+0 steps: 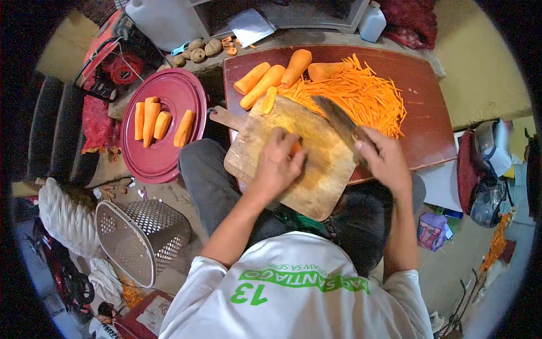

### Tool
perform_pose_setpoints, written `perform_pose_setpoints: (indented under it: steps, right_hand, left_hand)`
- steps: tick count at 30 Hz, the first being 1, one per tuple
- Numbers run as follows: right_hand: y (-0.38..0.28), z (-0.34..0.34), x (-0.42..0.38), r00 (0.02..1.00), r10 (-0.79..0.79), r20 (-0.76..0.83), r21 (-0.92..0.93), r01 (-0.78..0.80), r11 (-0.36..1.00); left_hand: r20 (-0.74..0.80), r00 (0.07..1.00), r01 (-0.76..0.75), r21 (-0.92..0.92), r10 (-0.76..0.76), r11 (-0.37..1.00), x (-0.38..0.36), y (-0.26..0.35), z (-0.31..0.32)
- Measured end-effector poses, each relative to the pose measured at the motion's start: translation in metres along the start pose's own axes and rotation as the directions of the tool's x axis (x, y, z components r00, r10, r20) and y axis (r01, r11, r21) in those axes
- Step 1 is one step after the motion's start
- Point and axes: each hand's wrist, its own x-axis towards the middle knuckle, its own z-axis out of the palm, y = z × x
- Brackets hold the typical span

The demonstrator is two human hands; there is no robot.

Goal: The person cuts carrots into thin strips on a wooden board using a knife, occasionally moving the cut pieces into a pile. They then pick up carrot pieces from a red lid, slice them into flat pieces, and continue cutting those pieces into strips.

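A wooden cutting board [316, 192] with a handle rests across my lap and the near edge of the red table. My left hand [279, 161] is closed on a small orange carrot piece [296, 147] over the board. My right hand [384, 158] grips the handle of a knife [337, 117], its dark blade angled up and left above the board's right part. One flat-cut carrot piece [268, 100] lies at the board's upper left edge. Behind the board a large heap of carrot strips [361, 93] covers part of the table, beside several peeled whole carrots [263, 86].
At the left, a round red lid [164, 175] bears several peeled carrots [150, 121]. A perforated basket [164, 226] lies on its side on the floor. Potatoes [197, 55] and a white bottle [372, 22] stand beyond the red table [429, 113].
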Motion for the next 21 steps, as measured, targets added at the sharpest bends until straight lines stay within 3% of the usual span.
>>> perform_pose_setpoints:
  steps: [5,6,8,9,13,15,21]
  right_hand:
    - [-0.03,0.022,-0.053,0.976,0.214,0.042,0.221,-0.218,0.951]
    - [-0.03,0.024,-0.059,0.979,0.2,0.038,0.207,-0.204,0.957]
    - [-0.029,0.028,-0.066,0.985,0.172,0.023,0.176,-0.173,0.969]
    - [-0.034,0.024,-0.065,0.972,0.221,0.08,0.174,-0.232,0.957]
    - [-0.028,0.033,-0.059,0.988,0.138,0.067,0.228,-0.15,0.962]
    - [-0.028,0.037,-0.055,0.993,0.076,0.087,0.194,-0.092,0.977]
    - [-0.03,0.045,-0.052,0.986,0.11,0.123,0.131,-0.126,0.983]
  left_hand:
    - [0.12,0.992,0.044,-0.096,-0.032,0.994,-0.01,0.021,0.013]
    - [0.143,0.988,0.07,-0.116,-0.053,0.991,-0.009,0.023,0.013]
    - [0.066,0.993,-0.1,0.014,0.099,0.995,-0.005,0.016,0.011]
    - [0.036,0.983,-0.181,0.081,0.179,0.98,-0.003,0.013,0.009]
    - [0.177,0.984,-0.035,0.109,0.015,0.993,0.002,0.013,0.003]
    - [0.152,0.986,-0.081,0.066,0.07,0.995,0.001,0.012,0.005]
    - [0.147,0.981,-0.129,0.035,0.122,0.991,-0.011,0.018,0.013]
